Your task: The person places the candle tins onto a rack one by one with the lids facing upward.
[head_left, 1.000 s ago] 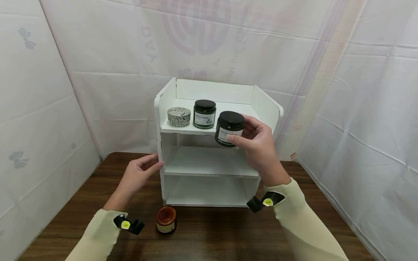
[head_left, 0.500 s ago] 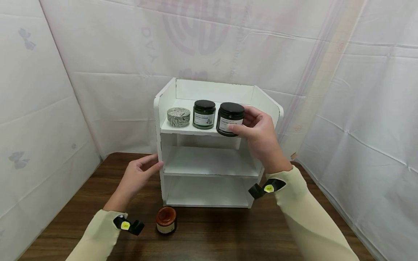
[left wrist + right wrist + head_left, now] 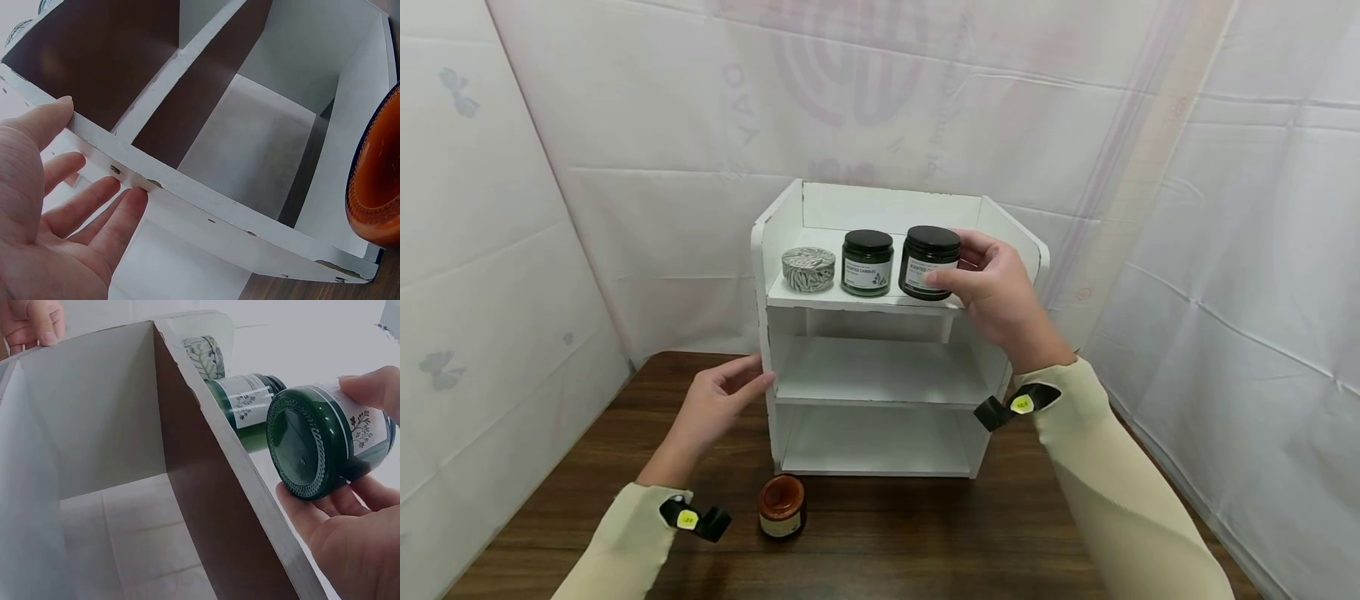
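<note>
My right hand (image 3: 1000, 292) holds a dark green scented candle jar (image 3: 917, 275) with a black lid, thumb on its white label. The jar is just above the front of the top shelf; its green glass base (image 3: 300, 447) shows in the right wrist view. Left of it on that shelf stand a matching candle jar (image 3: 867, 271) and a low round tin (image 3: 808, 270) with a leaf pattern. My left hand (image 3: 718, 400) rests against the left side panel of the white shelf unit (image 3: 872, 306), thumb at its front edge and fingers fairly straight.
An amber glass candle jar (image 3: 782, 507) stands on the dark wooden table (image 3: 910, 542), in front of the unit's lower left corner. The unit has two lower levels and raised side panels around the top. White sheeting (image 3: 662, 225) hangs behind and on both sides.
My right hand has raised the candle jar from in front of the top shelf's edge to just over it, beside the other green jar. The left hand stays put.
</note>
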Demonstrator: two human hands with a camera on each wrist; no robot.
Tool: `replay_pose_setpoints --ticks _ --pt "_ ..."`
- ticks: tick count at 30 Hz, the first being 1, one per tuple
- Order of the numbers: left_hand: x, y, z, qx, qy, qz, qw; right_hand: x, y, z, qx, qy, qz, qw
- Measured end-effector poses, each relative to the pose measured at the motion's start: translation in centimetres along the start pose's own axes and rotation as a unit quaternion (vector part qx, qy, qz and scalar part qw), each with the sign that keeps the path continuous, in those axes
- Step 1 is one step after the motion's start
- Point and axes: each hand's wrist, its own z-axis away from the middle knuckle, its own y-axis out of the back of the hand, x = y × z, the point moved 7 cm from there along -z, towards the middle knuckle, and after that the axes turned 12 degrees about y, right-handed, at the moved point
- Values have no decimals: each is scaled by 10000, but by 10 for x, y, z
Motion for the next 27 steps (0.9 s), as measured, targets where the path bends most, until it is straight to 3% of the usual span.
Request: replay_pose_setpoints --ticks 12,27 --pt "0 0 0 -24 -23 18 10000 8 5 -16 -79 -492 83 9987" --pt "1 0 0 -26 -48 -45 10000 14 7 -28 -245 -771 423 9958"
